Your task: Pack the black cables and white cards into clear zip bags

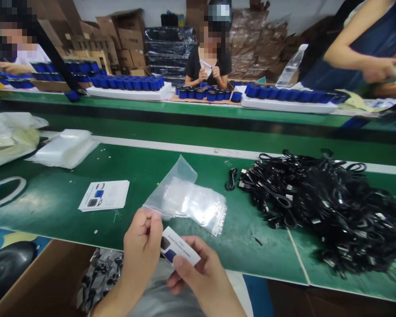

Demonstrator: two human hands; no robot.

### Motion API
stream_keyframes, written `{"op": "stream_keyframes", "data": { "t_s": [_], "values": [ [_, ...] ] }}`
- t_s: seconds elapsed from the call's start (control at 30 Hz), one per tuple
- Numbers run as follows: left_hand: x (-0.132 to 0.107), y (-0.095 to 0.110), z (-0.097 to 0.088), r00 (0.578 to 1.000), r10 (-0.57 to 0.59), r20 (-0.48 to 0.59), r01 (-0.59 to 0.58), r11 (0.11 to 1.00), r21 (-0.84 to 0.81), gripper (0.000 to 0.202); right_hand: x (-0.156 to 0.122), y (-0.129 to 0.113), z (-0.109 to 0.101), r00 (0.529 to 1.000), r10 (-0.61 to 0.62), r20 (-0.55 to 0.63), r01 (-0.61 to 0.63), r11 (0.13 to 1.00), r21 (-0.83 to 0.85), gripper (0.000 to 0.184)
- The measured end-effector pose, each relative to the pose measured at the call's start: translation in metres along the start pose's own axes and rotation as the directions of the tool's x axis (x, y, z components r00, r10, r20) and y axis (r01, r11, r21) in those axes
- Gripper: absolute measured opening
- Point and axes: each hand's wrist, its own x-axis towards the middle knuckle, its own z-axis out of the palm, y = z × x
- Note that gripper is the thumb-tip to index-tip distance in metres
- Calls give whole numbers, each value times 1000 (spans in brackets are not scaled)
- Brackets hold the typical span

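My left hand (143, 233) pinches the lower corner of a clear plastic bag (180, 171), which slants up over a stack of zip-lock bags (203, 207) on the green bench. Between the thumb and fingers of my right hand (203, 268) is a small white instruction booklet (181, 247) with print and a blue-and-black picture. The booklet's left edge is close to my left fingers; whether they touch it I cannot tell. To the left lies a pile of similar booklets (104, 195).
A large heap of black USB cables (317, 207) covers the right side, with one coiled cable (231, 179) apart. Left are plastic bags (64, 147) and a tape roll (6, 191). An open carton (36, 277) stands below. Co-workers sit across, behind blue items (128, 82).
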Motion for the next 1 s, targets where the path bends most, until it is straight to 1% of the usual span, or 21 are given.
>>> {"op": "stream_keyframes", "data": {
  "t_s": [0.07,0.13,0.2,0.23,0.27,0.3,0.33,0.37,0.4,0.43,0.47,0.5,0.53,0.57,0.63,0.67,0.77,0.83,0.93,0.97,1.0],
  "values": [
    [1,1,1,1000,5,4,-5,1000,5,21,3,4,3,996,78,35,-80,996,43,42],
    [2,1,1,1000,13,21,-13,1000,9,21,5,5,2,995,90,29,-91,995,31,41],
    [2,0,1,999,21,48,-21,1000,16,23,4,2,0,998,64,2,-64,997,-50,36],
    [2,0,1,998,23,59,-24,999,22,23,3,0,-2,1000,8,-22,-11,991,-137,31],
    [2,-1,1,997,25,68,-27,999,28,23,1,-2,-5,995,-92,-44,78,966,-247,27],
    [2,-1,0,997,27,75,-30,999,34,23,-1,-4,-7,972,-231,-51,197,909,-366,24],
    [2,-1,0,996,30,81,-33,999,39,23,-3,-5,-9,921,-389,-34,329,818,-471,21],
    [1,-1,-1,996,34,88,-37,999,40,24,-4,-6,-11,842,-540,4,453,703,-548,17],
    [1,-1,-1,995,38,93,-42,998,40,24,-5,-6,-13,749,-661,50,556,585,-590,13],
    [1,0,-2,994,43,99,-48,998,43,25,-6,-6,-15,661,-745,89,631,487,-604,10],
    [1,1,-2,993,48,108,-54,997,48,25,-6,-6,-17,592,-798,113,676,415,-609,13],
    [1,2,-2,991,49,125,-56,997,51,26,-6,-5,-18,540,-832,123,700,363,-615,18],
    [1,3,-2,988,42,152,-50,998,49,27,-6,-5,-20,506,-854,123,708,329,-625,22],
    [1,4,-1,982,29,188,-37,999,39,28,-6,-5,-21,485,-867,117,706,309,-637,25],
    [-1,5,1,965,6,264,-5,1000,-6,29,-7,-6,-23,470,-875,120,692,280,-665,29],
    [-2,6,2,956,11,294,-1,999,-35,29,-7,-7,-23,465,-874,141,686,255,-681,30],
    [-9,5,6,936,96,338,-71,994,-86,24,-8,-13,-25,475,-838,267,671,149,-726,30],
    [-13,5,7,926,138,352,-114,990,-88,23,-9,-15,-27,492,-808,323,651,96,-753,28],
    [-15,4,7,927,110,358,-90,993,-73,25,-8,-15,-31,530,-783,325,591,67,-804,20],
    [-16,4,7,929,104,355,-87,994,-64,26,-8,-15,-31,550,-772,319,565,62,-823,16],
    [-16,4,6,929,118,350,-108,993,-49,27,-8,-14,-31,578,-752,317,541,63,-839,14]
  ]
}}
